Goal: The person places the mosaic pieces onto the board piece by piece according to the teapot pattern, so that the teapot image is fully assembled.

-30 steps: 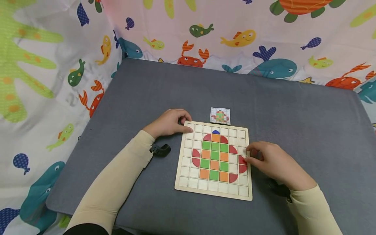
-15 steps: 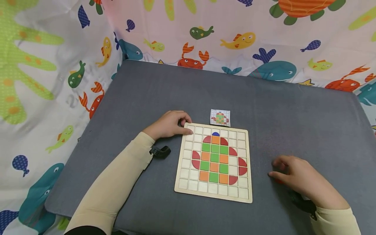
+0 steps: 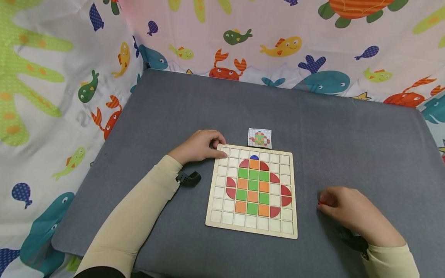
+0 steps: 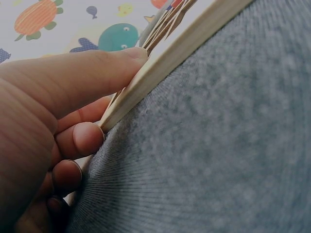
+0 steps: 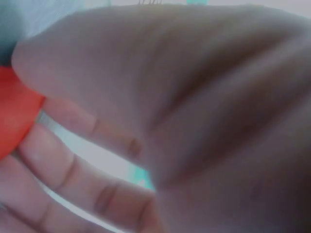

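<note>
A square wooden grid board (image 3: 251, 227) lies on the grey table, its middle cells filled with orange and green squares, red quarter-circle tiles (image 3: 286, 201) and a blue half-round tile (image 3: 254, 157). At its far left corner my left hand (image 3: 199, 146) grips the board, thumb over the rim and fingers curled at the edge. The left wrist view shows this thumb (image 4: 112, 68) on the wooden rim (image 4: 146, 80). To the right of the board, my right hand (image 3: 354, 212) pinches a red tile (image 5: 17, 109) with a curved edge, partly hidden by the fingers.
A small printed pattern card (image 3: 259, 138) stands just behind the board's far edge. Around the grey table (image 3: 194, 100) hang white cloths (image 3: 201, 31) printed with sea animals, at the back and on the left.
My right hand has left the board's right edge and moved right over the table, where a red tile now shows between its fingers. My left hand stays on the corner.
</note>
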{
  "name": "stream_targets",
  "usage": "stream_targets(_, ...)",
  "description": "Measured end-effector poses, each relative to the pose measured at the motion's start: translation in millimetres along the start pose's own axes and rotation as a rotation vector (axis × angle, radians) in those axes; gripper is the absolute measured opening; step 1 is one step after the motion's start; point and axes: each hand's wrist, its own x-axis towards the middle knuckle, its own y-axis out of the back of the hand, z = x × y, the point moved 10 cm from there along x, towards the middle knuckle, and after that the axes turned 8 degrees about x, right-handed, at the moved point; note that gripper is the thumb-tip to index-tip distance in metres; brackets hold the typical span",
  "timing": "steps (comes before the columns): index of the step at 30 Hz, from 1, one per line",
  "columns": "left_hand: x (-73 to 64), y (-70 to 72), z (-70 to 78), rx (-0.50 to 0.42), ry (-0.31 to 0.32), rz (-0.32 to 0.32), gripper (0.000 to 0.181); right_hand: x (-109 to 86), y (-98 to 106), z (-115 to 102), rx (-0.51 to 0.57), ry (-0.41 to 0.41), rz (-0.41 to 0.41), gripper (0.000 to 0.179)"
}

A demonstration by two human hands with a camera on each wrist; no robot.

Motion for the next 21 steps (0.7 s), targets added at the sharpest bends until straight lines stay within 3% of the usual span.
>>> stream_targets(11, 0.3, -0.3, 1.7, -0.009, 0.004, -0.014, 0.03, 30.9, 0, -64, -0.027, 0.12, 0.015, 0.014)
stream_targets(21, -0.7, 0.5, 1.4, -0.015, 0.006, -0.009, 0.03, 62.3, -14, -134, -0.011, 0.283, -0.048, 0.011)
